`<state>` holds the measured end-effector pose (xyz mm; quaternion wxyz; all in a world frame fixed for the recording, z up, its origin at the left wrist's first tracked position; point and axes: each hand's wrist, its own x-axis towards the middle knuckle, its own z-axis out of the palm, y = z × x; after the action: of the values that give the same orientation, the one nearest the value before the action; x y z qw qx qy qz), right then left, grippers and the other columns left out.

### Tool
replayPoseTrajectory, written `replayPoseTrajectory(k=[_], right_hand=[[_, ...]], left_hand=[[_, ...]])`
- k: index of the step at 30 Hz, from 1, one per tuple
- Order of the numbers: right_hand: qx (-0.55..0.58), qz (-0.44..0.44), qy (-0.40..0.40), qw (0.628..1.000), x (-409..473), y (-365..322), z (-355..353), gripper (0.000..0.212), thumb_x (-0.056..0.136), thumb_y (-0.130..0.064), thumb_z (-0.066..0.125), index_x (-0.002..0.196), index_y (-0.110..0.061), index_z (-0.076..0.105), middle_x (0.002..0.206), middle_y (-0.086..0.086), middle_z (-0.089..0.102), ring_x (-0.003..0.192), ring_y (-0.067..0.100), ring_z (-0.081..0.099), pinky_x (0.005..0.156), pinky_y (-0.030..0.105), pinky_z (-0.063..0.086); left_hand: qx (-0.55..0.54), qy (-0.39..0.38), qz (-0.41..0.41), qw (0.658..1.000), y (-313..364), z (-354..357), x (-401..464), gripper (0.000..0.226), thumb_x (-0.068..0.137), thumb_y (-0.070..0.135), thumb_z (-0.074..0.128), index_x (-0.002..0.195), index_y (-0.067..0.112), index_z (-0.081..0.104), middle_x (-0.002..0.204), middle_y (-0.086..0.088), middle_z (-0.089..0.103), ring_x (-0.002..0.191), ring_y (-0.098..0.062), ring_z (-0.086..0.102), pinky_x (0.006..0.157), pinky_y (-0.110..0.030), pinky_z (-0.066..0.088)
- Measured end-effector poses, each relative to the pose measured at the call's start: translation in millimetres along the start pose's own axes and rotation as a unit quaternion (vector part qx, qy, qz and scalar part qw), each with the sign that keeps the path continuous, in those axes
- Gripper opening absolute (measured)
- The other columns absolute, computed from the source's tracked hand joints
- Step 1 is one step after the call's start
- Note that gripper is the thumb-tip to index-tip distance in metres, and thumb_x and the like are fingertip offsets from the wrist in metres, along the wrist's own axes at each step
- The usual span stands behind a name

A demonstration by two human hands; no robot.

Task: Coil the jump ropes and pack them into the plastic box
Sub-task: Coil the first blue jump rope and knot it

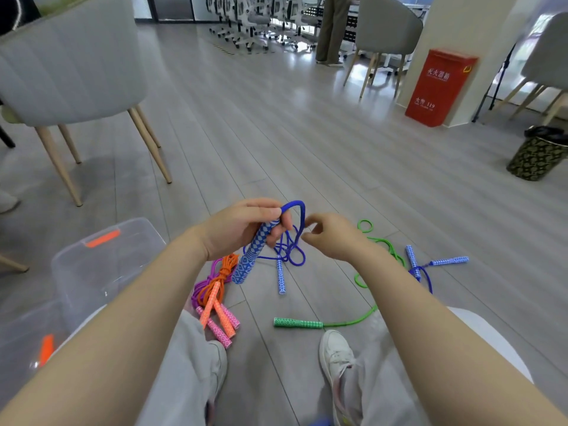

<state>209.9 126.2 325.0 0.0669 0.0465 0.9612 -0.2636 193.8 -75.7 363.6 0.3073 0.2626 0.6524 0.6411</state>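
Grey wood floor with chairs behind. The left hand grips a blue handle, tilted upright; its rope loops over to the right hand, whose curled fingers pinch it alongside. The box sits left.

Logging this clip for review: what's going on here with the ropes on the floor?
A seated person is coiling a blue jump rope: the left hand grips its handle, the right hand pinches the cord. Coiled orange and pink ropes, a loose green rope and another blue rope lie on the floor. The plastic box sits at left.
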Motion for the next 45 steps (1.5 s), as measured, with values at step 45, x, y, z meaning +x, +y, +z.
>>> replayPoseTrajectory(k=[45], right_hand=[[0.522,-0.107,0.047,0.845,-20.4,-23.3,-38.1,0.025,0.101,-0.017,0.046,0.097,-0.008,0.069,0.070,0.003,0.066,0.059,0.012,0.054,0.063,0.024,0.047]], left_hand=[[0.031,0.064,-0.013,0.997,-25.5,27.1,22.9,0.030,0.105,0.023,0.035,0.117,0.021,0.062,0.110,0.003,0.072,0.109,-0.015,0.063,0.091,-0.026,0.050]])
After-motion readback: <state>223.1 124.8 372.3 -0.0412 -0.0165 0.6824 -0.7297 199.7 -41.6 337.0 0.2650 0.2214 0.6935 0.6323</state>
